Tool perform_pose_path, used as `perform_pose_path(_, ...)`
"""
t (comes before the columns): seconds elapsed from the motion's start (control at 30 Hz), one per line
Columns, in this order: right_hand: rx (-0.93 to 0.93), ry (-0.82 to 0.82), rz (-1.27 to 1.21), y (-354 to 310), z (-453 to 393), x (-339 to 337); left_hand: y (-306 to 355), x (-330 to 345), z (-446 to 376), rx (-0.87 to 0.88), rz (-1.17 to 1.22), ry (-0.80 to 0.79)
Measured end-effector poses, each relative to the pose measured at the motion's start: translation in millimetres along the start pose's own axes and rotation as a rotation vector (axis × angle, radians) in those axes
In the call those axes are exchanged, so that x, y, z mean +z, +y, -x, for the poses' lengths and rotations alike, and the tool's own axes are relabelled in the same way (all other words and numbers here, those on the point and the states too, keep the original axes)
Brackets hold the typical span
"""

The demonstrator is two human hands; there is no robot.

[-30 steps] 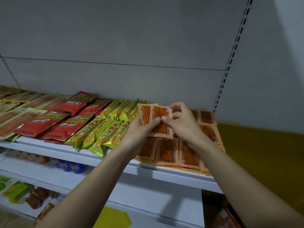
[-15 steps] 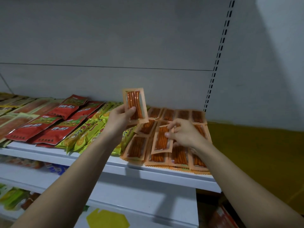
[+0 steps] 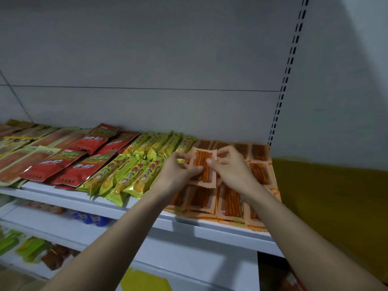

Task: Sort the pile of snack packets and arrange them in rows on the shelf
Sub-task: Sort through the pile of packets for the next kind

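an orange snack packet [image 3: 203, 166] is held just above the orange rows [image 3: 231, 201] at the right end of the shelf [image 3: 210, 228], pinched at its left edge by the left hand [image 3: 178, 172] and at its right by the right hand [image 3: 228, 168], fingers curled on it. it is probably kept flat and level so it can be laid square with its own kind. green packets [image 3: 130, 175] and red packets [image 3: 77, 162] are grouped to the left.

White Chinese characters are printed on the red packets [image 3: 63, 162], but they cannot be read for certain. Red characters are borne by the yellow-green packets [image 3: 128, 175], likewise too blurred.
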State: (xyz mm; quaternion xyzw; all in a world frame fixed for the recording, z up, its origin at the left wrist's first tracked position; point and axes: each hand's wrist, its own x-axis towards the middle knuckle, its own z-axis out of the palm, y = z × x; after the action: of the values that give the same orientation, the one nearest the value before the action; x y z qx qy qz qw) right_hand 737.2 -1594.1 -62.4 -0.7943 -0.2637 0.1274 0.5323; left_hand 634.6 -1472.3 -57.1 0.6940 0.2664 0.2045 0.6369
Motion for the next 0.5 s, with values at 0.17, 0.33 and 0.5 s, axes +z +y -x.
perform_pose_path(0.17, 0.101, 0.09, -0.036, 11, -42, -13, 6, 4, -26, 0.193, -0.437, -0.001)
perform_pose_path(0.33, 0.117, 0.094, 0.156, 29, -81, -16, 2, -10, -35, 0.312, -0.827, 0.06)
perform_pose_path(0.5, 0.032, 0.101, 0.459, 40, -83, -2, -7, -29, -40, 0.34, -0.931, 0.036)
